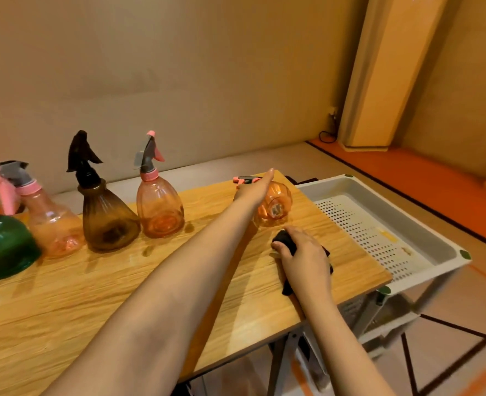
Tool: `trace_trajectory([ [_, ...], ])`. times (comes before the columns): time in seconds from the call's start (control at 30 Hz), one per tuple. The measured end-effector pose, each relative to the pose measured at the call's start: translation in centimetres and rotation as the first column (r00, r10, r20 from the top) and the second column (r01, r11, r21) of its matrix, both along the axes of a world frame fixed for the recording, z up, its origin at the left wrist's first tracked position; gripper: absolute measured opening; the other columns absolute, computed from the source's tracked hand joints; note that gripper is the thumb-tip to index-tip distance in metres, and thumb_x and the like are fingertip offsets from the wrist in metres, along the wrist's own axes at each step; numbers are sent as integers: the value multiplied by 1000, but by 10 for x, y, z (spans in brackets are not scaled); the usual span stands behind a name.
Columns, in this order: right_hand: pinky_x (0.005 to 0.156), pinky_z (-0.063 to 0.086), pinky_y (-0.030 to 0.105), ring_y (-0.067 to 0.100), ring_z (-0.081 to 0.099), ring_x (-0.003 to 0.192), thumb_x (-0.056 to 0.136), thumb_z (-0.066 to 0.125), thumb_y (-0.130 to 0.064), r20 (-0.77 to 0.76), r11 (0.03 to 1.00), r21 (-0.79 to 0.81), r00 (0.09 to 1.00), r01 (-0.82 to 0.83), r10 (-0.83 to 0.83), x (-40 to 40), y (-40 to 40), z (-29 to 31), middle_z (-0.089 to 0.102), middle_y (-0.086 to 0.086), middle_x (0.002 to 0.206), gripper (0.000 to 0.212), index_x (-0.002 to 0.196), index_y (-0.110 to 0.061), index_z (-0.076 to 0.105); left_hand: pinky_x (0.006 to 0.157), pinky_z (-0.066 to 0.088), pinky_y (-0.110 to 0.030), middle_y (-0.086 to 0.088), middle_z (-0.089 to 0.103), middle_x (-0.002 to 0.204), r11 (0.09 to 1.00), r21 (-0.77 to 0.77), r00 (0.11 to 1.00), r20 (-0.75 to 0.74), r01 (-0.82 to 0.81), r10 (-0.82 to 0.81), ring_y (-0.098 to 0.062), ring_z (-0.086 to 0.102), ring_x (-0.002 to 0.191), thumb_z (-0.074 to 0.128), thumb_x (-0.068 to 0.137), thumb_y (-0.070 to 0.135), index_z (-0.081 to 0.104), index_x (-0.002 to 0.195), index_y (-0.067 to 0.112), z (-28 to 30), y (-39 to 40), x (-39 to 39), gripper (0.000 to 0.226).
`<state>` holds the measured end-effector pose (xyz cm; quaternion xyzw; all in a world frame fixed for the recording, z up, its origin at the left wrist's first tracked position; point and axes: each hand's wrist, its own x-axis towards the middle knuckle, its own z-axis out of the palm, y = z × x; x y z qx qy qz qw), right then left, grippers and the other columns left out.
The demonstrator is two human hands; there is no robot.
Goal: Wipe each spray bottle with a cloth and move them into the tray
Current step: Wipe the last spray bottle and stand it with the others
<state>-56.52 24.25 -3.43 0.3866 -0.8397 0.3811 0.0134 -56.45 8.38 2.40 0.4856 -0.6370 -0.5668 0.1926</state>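
Left arm extended forward and to the right across the wooden counter (64, 310); the left hand (254, 190) grips the neck of an orange spray bottle (276, 205), which is tipped over with its base and label turned toward the camera and its pink-and-grey trigger head pointing left, near the counter's right end. Whether the bottle touches the counter cannot be told. Right hand (304, 258) lies palm-down on the counter just in front of that bottle, its fingers curled in a grip round a black cloth (286, 241), part of which trails out beneath the wrist.

Spray bottles in view: five. Four stand upright in a row along the left and middle of the counter: one green (2, 247), at the left edge; one pale pink (53, 224); one brown with a dark head (107, 221); one orange-pink (159, 210). The fifth is the tipped bottle.

Trays: one, a grey tray (447, 247) with a white perforated floor, on a stand touching the counter's right end. It holds no bottle.
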Motion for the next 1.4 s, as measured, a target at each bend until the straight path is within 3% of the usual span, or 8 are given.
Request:
trace_trajectory([
  [0.23,111,24,29,15,34,134,88,62,-27,-12,999,33,1000,-1,1,-2,-1,-3,46,3,140,51,135,-13,47,101,46,-43,-10,53,135,999,45,1000,8,-7,6,-32,52,119,64,75,62,46,136,14,-3,-1,-4,80],
  [0.53,101,35,28,17,46,123,87,62,-15,-30,1000,8,999,11,-10,-2,-1,-4,57,2,129,40,126,-12,56,62,50,-31,-10,60,103,968,246,966,-257,57,8,-25,58,85,60,88,46,56,111,19,3,13,35,36],
  [0.7,93,39,28,19,51,116,85,59,-4,-34,1000,-25,999,-3,2,-1,0,-2,61,3,121,35,120,-10,61,71,52,-32,-7,63,96,959,235,909,-415,157,-47,-21,61,87,57,90,38,53,113,18,6,19,78,30],
  [0.87,91,40,29,23,54,114,87,58,-4,27,996,-87,999,-16,19,2,5,3,62,7,120,32,119,-7,62,80,55,-40,-7,71,94,863,294,775,-611,410,-160,-22,69,86,94,40,38,53,122,11,-9,27,141,95],
  [1.0,81,39,19,18,58,103,87,60,-5,168,967,-254,983,-30,75,2,11,5,66,4,110,27,112,-13,67,76,58,-42,-14,69,100,814,311,679,-722,491,-134,-27,69,87,98,33,30,61,117,11,-24,38,184,94],
  [1.13,74,41,6,12,58,98,84,62,0,307,889,-457,935,-21,179,17,14,14,66,-3,102,30,107,-20,66,88,54,-41,-18,63,121,869,173,740,-615,463,-272,-31,63,107,94,41,41,47,135,11,-24,47,224,109],
  [1.33,61,47,16,0,60,72,81,63,7,269,756,-607,832,-245,486,95,-8,30,67,0,96,43,98,-33,64,85,56,-33,-6,63,125,984,-31,857,-486,177,-169,-21,64,111,85,47,34,43,139,26,-36,55,286,101],
  [1.4,69,50,21,2,61,80,79,64,8,182,700,-610,794,-371,580,123,-22,38,68,-8,96,47,97,-35,63,92,52,-30,2,59,129,987,-130,891,-430,96,-144,-16,59,117,82,48,40,39,140,31,-39,56,311,103],
])
